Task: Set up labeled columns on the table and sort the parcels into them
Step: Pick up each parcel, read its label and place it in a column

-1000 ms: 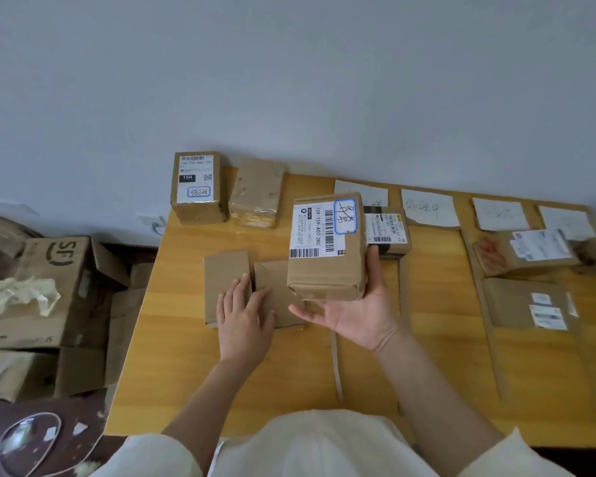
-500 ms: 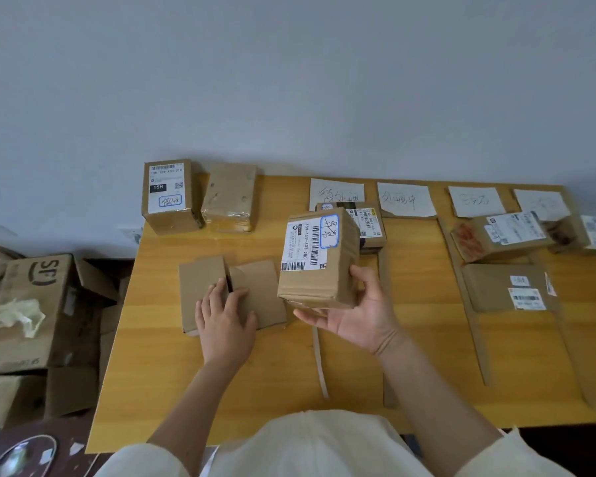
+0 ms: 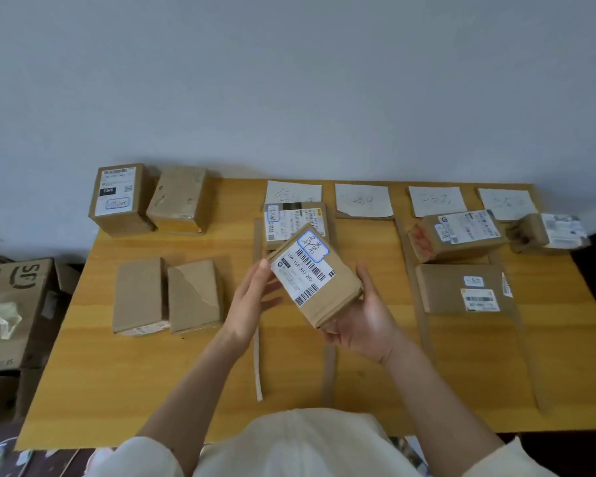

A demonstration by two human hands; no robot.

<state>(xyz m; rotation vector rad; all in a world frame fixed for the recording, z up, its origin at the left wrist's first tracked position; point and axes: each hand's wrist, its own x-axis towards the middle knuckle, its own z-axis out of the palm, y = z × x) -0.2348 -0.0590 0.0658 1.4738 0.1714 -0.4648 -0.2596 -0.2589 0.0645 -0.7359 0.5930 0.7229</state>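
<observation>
- a wooden table (image 3: 324, 383) with a smooth yellow top is standing against a pale wall, flat cardboard strips (image 3: 328, 373) lying along it as column dividers.
- four white paper labels (image 3: 363, 200) with handwriting are sitting along the far edge.
- plain brown parcels (image 3: 167, 296) are lying at the left, well apart from the columns.
- the held parcel (image 3: 319, 278), a brown cardboard box, is tilting above the leftmost column, its white barcode sticker and blue-ringed handwriting facing up.
- the right hand (image 3: 365, 325) is cupping it from below, thumb curling up its side.
- the left hand (image 3: 252, 297) is touching its left corner with nearly straight fingers.
</observation>
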